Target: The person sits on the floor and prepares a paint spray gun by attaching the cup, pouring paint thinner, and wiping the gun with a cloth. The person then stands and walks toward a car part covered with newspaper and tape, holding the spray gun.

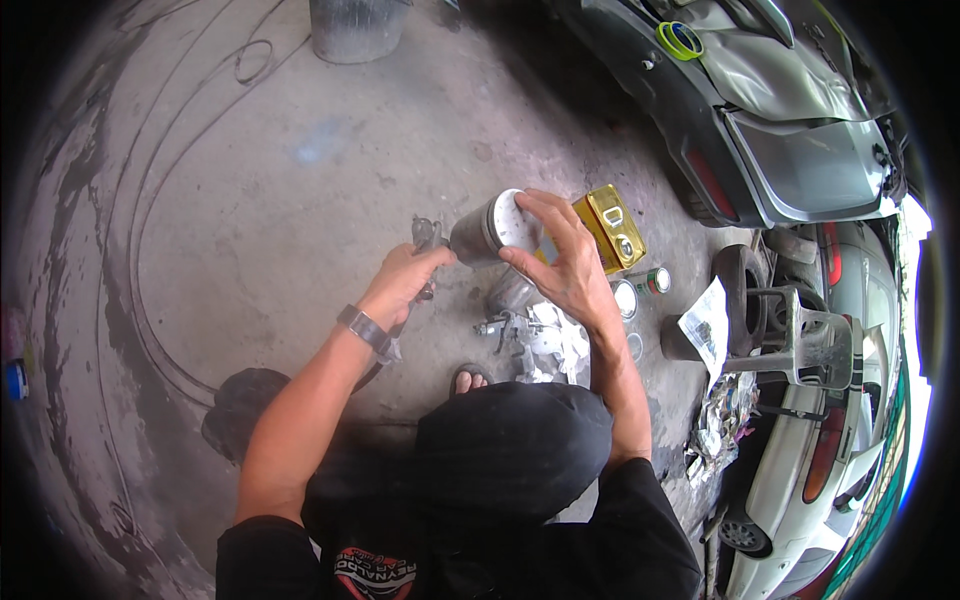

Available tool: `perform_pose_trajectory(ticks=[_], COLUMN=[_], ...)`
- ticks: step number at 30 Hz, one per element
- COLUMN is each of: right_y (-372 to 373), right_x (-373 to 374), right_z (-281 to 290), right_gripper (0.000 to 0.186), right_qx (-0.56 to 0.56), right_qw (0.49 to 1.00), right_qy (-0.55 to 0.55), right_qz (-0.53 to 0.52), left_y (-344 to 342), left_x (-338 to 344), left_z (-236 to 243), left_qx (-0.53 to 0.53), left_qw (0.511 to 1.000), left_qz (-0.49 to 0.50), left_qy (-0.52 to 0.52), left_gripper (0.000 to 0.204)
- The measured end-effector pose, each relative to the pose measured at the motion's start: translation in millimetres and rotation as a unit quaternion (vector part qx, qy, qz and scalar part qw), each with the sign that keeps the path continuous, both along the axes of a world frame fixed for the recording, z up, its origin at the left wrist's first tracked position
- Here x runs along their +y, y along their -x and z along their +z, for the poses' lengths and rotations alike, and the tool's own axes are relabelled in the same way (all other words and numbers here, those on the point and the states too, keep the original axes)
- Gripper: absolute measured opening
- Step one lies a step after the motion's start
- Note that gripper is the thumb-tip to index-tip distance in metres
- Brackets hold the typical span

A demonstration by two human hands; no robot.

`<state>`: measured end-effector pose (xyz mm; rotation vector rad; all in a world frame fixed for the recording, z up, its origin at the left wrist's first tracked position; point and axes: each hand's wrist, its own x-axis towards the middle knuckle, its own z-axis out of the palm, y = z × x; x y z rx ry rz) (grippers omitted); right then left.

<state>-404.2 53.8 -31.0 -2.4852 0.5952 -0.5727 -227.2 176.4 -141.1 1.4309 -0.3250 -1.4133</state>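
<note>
1. Pale daylight reaches me evenly over the grey floor [230, 240].
2. Glare burns out my right edge past the white car [783, 475].
3. Deep shadow lies under the silver car [805, 165].
4. I see the right hand [568, 268] fairly sharply; my view's rim bends into black.

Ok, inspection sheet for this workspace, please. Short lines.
Surface: grey concrete floor, stained.
Job's things: spray gun, dark cup, white lid on the cup.
Clutter: yellow tin, small green tin, crumpled white material.
Hands: left hand grips the spray gun; right hand has fingers and thumb on the lid.
Cables: dark hose curving along the floor's left.
Surroundings: grey car, white car, plastic chair, bucket.
</note>
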Motion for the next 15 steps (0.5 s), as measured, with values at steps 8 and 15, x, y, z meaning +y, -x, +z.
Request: perform_pose_trajectory(ticks=[8, 15], right_y=[12, 12], right_x=[-5, -13], right_z=[-11, -9], right_gripper=[0.058, 0.069], right_qx=[0.011, 0.075], right_qw=[0.999, 0.996], right_qy=[0.029, 0.030], right_qz=[0.009, 0.044], left_y=[7, 9], left_x=[-3, -4], left_z=[4, -4], left_qx=[-0.018, -0.045], left_qw=[1.000, 0.998], left_qz=[0.026, 0.031], left_qy=[0.000, -0.015], left_gripper=[0.032, 0.036])
